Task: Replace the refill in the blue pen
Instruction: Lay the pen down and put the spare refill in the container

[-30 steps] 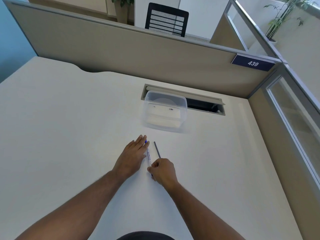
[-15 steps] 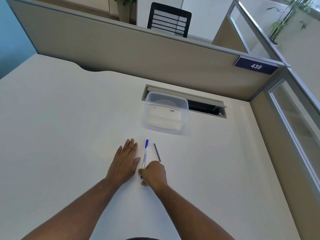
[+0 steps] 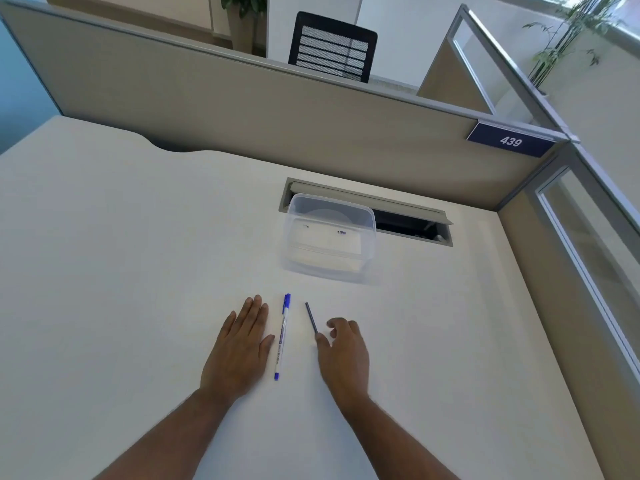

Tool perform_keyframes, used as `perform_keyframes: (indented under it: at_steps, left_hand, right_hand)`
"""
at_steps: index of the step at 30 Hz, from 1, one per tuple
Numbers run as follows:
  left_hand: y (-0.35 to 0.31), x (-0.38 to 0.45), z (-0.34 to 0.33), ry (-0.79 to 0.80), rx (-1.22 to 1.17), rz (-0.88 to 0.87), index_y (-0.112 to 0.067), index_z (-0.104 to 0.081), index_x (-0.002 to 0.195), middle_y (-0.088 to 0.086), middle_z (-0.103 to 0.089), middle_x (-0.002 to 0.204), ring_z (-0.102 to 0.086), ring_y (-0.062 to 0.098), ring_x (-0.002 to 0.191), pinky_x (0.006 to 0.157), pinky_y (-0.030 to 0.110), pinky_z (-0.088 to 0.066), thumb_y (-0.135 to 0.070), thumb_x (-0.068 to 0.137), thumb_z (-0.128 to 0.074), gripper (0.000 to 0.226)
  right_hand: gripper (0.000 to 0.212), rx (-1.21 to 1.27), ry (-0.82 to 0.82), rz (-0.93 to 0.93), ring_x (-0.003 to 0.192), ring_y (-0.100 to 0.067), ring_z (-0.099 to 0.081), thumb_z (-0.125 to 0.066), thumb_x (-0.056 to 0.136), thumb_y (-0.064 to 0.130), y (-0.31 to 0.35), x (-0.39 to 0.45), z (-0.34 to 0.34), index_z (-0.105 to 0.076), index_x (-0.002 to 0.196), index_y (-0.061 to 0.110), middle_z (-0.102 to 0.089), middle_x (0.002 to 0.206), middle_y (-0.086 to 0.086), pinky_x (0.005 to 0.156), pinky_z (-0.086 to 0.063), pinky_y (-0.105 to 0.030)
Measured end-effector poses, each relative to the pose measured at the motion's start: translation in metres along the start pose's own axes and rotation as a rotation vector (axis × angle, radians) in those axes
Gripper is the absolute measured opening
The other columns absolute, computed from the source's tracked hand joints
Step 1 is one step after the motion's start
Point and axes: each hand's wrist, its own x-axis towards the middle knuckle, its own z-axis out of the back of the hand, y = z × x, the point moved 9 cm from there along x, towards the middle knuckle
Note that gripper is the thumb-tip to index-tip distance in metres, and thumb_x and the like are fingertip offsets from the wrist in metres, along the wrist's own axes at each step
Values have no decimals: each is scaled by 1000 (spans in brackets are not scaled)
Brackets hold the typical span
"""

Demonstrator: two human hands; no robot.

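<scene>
Pen lies flat on the desk, capped end away from the person, between the two hands. Left hand rests palm down, fingers spread flat, thumb just beside the barrel; it grips nothing. Right hand is loosely curled, empty, thumb tip at the near end of the refill, which lies just right of the pen; actual contact cannot be told. Clear tub sits farther back, well apart.

Step in hand, as judged: pick up one of the two parts. The refill is thin and lies flat, so pinch it at the near end with thumb and forefinger, or roll it slightly to get a nail under. Steady the pen with the left hand so it does not roll. Risk: the refill skidding away on the smooth surface.
</scene>
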Motion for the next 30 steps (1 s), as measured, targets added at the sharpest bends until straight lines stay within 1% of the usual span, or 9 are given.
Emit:
perform_keyframes:
  at_steps: [2, 5, 8, 13, 16, 22, 25, 27, 30]
  left_hand:
    - [0, 0, 1, -7, 0, 0, -12, -28, 154, 3, -20, 164, -12, 15, 152, 121, 40, -16, -42, 102, -15, 62]
    - [0, 0, 2, -22, -11, -2, -11, -31, 153, 4, -23, 164, -15, 15, 151, 121, 40, -17, -40, 101, -19, 61]
    - [0, 0, 3, -27, -21, 1, -11, -32, 153, 4, -23, 164, -15, 15, 152, 121, 41, -20, -40, 101, -22, 60]
    - [1, 0, 3, -27, -12, 0, -12, -31, 153, 3, -24, 163, -15, 15, 152, 121, 41, -21, -40, 101, -23, 60]
    - [1, 1, 3, -39, -21, -2, -11, -33, 152, 4, -25, 163, -17, 15, 151, 120, 42, -22, -39, 100, -26, 59]
    - [2, 1, -1, -41, -24, -3, -12, -31, 153, 4, -24, 163, -15, 15, 152, 120, 41, -22, -38, 100, -28, 59]
    - [3, 1, -3, -40, -24, -5, -12, -31, 153, 4, -24, 163, -15, 15, 152, 120, 41, -21, -37, 100, -31, 59]
    - [3, 2, -4, -33, -12, -1, -12, -30, 153, 4, -23, 164, -15, 15, 152, 121, 41, -20, -37, 100, -31, 59]
    - [3, 2, -4, -29, -16, 1, -12, -30, 153, 4, -23, 164, -15, 15, 152, 120, 41, -21, -37, 100, -31, 59]
  right_hand:
    - [27, -30, 5, 16, 108, -14, -60, -62, 98, 27, -9, 3, 4, -60, 125, 21, -59, 117, 7, 90, -50, -30]
    - [21, -84, 37, 43, 104, -15, -59, -62, 98, 28, -14, 3, -2, -63, 118, 20, -58, 110, 7, 89, -50, -30]
    - [16, -64, 24, 71, 101, -15, -58, -63, 98, 29, -6, 4, -8, -64, 111, 19, -59, 106, 8, 87, -51, -30]
    - [14, -49, -22, 90, 100, -16, -56, -64, 98, 29, 11, 15, -14, -64, 107, 18, -61, 105, 6, 86, -51, -32]
    - [13, -105, -45, 139, 99, -18, -55, -63, 98, 28, 18, 22, -16, -66, 105, 18, -63, 103, 5, 86, -50, -33]
    - [9, -210, -91, 238, 90, -24, -57, -59, 99, 18, 26, 27, -18, -67, 96, 14, -65, 94, -1, 81, -49, -37]
    - [11, -256, -87, 269, 87, -24, -56, -57, 99, 15, 27, 30, -18, -65, 93, 14, -63, 92, -2, 79, -46, -35]
    - [10, -312, -63, 289, 88, -23, -54, -53, 98, 11, 28, 33, -21, -61, 93, 14, -61, 94, -1, 76, -40, -32]
    - [14, -403, 3, 326, 94, -22, -52, -51, 95, 5, 29, 41, -24, -57, 99, 16, -59, 102, -1, 76, -35, -30]
